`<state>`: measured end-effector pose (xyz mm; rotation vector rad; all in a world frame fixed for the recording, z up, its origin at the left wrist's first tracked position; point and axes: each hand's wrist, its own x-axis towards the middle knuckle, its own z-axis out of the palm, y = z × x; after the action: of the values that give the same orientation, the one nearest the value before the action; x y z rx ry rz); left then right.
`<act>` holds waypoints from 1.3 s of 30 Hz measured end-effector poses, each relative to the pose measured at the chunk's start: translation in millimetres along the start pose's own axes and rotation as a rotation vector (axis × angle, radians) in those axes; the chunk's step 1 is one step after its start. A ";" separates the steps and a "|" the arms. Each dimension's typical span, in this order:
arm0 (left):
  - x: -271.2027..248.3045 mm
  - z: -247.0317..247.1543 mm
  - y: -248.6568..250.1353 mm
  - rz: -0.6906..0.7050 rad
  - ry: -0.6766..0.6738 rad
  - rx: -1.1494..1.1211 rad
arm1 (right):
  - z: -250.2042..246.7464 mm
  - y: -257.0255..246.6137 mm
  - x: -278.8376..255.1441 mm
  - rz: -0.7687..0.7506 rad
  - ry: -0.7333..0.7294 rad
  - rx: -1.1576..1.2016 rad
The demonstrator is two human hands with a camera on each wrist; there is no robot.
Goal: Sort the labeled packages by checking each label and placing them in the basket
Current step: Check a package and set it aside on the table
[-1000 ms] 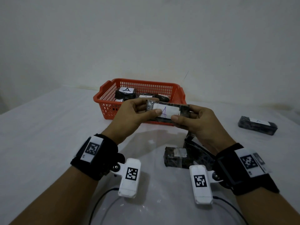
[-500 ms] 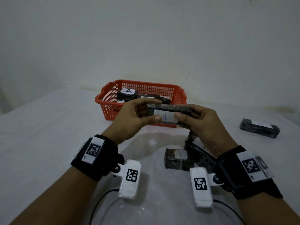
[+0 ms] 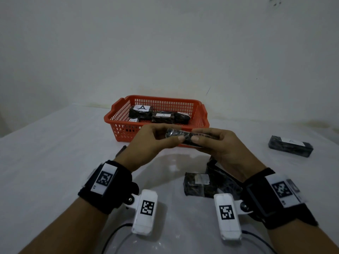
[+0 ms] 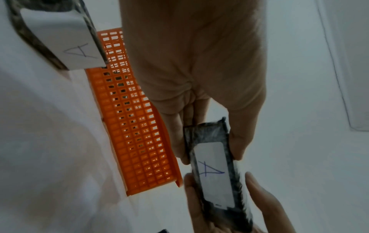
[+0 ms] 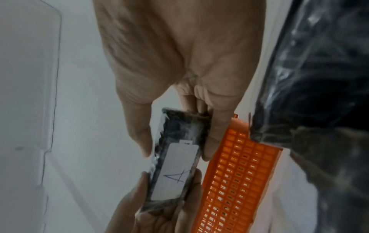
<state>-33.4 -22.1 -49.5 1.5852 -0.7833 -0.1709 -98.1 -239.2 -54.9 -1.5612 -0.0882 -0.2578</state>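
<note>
A dark wrapped package (image 3: 185,136) is held in the air just in front of the orange basket (image 3: 201,118). My left hand (image 3: 156,142) pinches its left end and my right hand (image 3: 218,143) pinches its right end, thumbs nearly meeting on the near side. Its white label with a blue "A" faces down, seen in the left wrist view (image 4: 213,173) and the right wrist view (image 5: 173,171). Several dark packages with white labels, one marked "A" (image 3: 142,107), lie inside the basket.
On the white table, one dark labelled package (image 3: 290,148) lies at the right. Two more dark packages (image 3: 198,185) lie under my right wrist. Cables (image 3: 117,233) run along the near edge. A pale wall stands behind the basket.
Both hands have rolled the package so that its label, facing me a second ago, now points down and only its dark edge shows from above. The basket contents are now more visible.
</note>
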 end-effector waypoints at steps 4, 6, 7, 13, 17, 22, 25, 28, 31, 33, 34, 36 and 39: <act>0.5 -1.8 -1.0 -0.017 -0.021 0.015 | 2.5 -2.9 -3.7 -0.023 -0.019 -0.085; 0.3 -3.2 -0.8 -0.029 -0.031 0.021 | 1.5 -3.9 -3.2 -0.032 -0.020 -0.110; 0.3 -3.9 -0.5 -0.029 -0.020 0.016 | 0.6 -4.1 -2.7 -0.029 -0.021 -0.109; -0.6 -6.5 1.5 -0.038 0.013 -0.068 | -9.5 -6.9 -1.9 -0.043 -0.014 -0.134; 0.2 -6.4 1.4 -0.036 0.003 -0.069 | -12.3 -5.2 -0.5 -0.059 -0.026 -0.150; 0.2 -8.7 1.1 -0.024 0.006 -0.075 | -9.0 -6.5 -2.5 -0.071 -0.026 -0.182; 1.3 -8.3 1.5 0.005 0.031 -0.063 | -11.2 -6.6 -1.4 -0.064 -0.023 -0.164; 2.4 -8.3 1.2 0.028 0.020 -0.076 | -10.1 -3.5 1.5 0.007 -0.038 -0.041; 1.6 -6.4 1.6 0.040 -0.018 -0.098 | -4.9 -5.6 0.2 0.042 -0.029 0.054; 1.0 -4.3 2.3 0.017 -0.032 -0.120 | -5.1 -5.2 -1.7 0.032 -0.014 0.024; 0.4 -3.2 2.7 -0.005 -0.027 -0.117 | -5.8 -4.8 -2.8 0.020 -0.012 0.003; -0.5 -2.6 3.2 -0.035 0.015 -0.063 | -5.9 -5.8 -4.1 0.008 -0.020 -0.035; -1.2 -2.5 3.5 -0.002 0.077 0.011 | -5.0 -5.3 -4.0 -0.002 -0.023 -0.057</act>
<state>-34.3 -19.2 -46.2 1.5939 -0.7238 -0.1070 -103.7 -243.6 -50.7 -1.6209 -0.1011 -0.2464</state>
